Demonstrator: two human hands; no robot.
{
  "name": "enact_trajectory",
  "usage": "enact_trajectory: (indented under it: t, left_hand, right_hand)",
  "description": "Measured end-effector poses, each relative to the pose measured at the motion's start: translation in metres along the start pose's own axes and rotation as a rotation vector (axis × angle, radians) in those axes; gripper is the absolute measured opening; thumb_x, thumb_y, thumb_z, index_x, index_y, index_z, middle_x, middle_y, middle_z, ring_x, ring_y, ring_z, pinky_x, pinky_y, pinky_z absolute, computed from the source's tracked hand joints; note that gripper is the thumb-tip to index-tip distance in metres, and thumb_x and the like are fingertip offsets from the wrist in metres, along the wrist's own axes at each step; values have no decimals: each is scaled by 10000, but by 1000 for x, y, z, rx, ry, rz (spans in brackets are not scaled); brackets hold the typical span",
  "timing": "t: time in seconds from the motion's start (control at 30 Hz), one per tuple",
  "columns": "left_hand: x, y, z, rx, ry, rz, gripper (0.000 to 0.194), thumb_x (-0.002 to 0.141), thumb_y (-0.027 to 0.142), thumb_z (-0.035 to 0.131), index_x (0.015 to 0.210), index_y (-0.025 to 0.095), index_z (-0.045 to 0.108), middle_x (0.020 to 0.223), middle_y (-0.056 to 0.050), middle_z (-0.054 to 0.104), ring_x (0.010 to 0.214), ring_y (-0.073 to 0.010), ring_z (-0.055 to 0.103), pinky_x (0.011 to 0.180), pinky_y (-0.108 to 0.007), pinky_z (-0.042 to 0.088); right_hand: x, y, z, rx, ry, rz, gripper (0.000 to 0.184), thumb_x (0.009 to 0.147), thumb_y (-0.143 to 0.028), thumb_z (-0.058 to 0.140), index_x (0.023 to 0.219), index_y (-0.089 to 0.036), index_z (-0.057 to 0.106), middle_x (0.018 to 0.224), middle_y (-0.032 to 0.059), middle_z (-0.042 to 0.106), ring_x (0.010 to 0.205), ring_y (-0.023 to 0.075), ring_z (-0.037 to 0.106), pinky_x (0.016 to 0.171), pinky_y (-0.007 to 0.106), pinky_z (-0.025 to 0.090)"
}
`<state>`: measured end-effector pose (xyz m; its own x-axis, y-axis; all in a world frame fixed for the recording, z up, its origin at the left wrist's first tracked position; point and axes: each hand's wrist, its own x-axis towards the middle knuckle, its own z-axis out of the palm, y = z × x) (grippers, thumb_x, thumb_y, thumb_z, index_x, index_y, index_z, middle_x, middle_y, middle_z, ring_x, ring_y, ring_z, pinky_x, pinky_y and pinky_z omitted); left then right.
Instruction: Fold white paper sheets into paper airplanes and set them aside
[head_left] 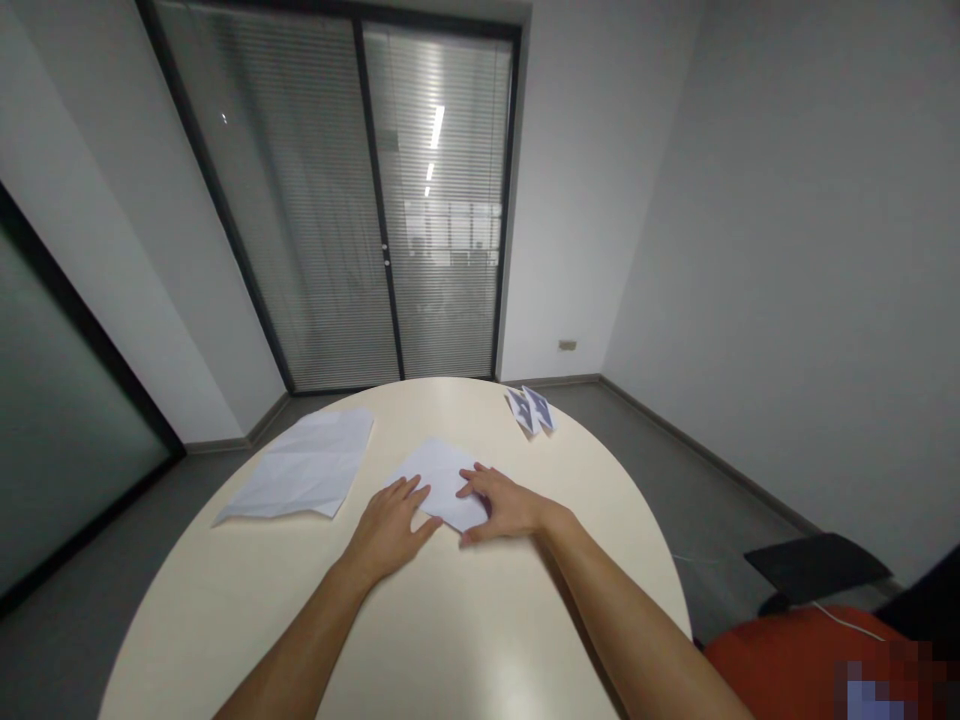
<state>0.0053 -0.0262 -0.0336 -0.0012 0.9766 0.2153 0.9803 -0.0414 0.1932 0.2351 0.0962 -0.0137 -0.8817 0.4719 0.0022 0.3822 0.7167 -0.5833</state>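
Observation:
A folded sheet of white paper (pixel 441 470) lies flat on the table between my hands, one corner pointing away from me. My left hand (pixel 390 525) rests at its left edge, fingers spread, with the fingertips touching the paper. On the right edge lies my right hand (pixel 502 505), its fingers also apart and its fingertips on the paper. Neither hand grips anything. The paper's side corners are partly hidden under the fingers.
A larger creased white sheet (pixel 307 465) lies on the left of the round table (pixel 442 640). Two folded paper pieces with dark printing (pixel 531 410) stand near the far right rim. An orange chair (pixel 780 660) is beside the table at the right.

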Motion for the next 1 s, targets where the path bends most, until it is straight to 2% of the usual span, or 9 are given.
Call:
enact_trajectory:
  t: [0.23, 0.4, 0.57, 0.67, 0.8, 0.9, 1.0]
  left_hand:
    - [1, -1, 0, -1, 7, 2, 585, 906, 567, 553, 1364, 208, 612, 1484, -116, 526, 1369, -316, 480, 1145, -469, 357]
    - [1, 0, 1, -28, 28, -12, 558, 914, 552, 550, 1337, 198, 634, 1470, -119, 541, 1361, -318, 488, 1139, -476, 364]
    - [0, 0, 2, -70, 48, -20, 539, 895, 538, 585, 1315, 206, 649, 1462, -122, 549, 1361, -321, 487, 1141, -485, 361]
    - [0, 0, 2, -67, 51, -24, 535, 897, 535, 585, 1310, 203, 652, 1459, -123, 552, 1357, -321, 492, 1146, -480, 357]
    - [1, 0, 1, -68, 52, -22, 490, 914, 505, 573, 1282, 196, 672, 1442, -123, 569, 1343, -312, 507, 1141, -475, 369]
    - [2, -1, -1, -72, 63, -15, 442, 939, 468, 547, 1260, 197, 685, 1422, -112, 590, 1330, -294, 522, 1139, -457, 379]
    - [3, -1, -1, -80, 71, -11, 419, 948, 440, 541, 1237, 179, 696, 1404, -117, 605, 1318, -291, 535, 1140, -448, 381]
  right_hand:
    - [1, -5, 1, -3, -41, 16, 817, 584, -655, 830, 1245, -245, 580, 1610, 138, 321, 1518, 404, 111, 1201, 599, 42]
    - [1, -7, 0, 19, -31, 6, 565, 627, -577, 831, 1034, -236, 638, 1581, 111, 388, 1517, 403, 114, 1189, 613, 49]
    - [0, -5, -2, 58, -16, 4, 355, 668, -415, 826, 942, -236, 687, 1538, 94, 458, 1509, 407, 157, 1168, 647, 59]
    - [0, -4, -3, 58, 14, -17, 245, 708, -355, 789, 904, -231, 711, 1468, 96, 541, 1483, 400, 256, 1165, 645, 106]
    - [0, -2, -4, 88, 80, -32, 159, 791, -346, 713, 883, -217, 723, 1353, 96, 643, 1426, 358, 394, 1165, 555, 238]
    - [-1, 1, -5, 145, 108, -44, 169, 843, -365, 664, 837, -208, 724, 1270, 92, 695, 1380, 343, 465, 1092, 467, 374]
    - [-2, 5, -6, 175, 134, -59, 203, 871, -371, 636, 795, -202, 719, 1107, 87, 753, 1320, 330, 533, 1000, 399, 445]
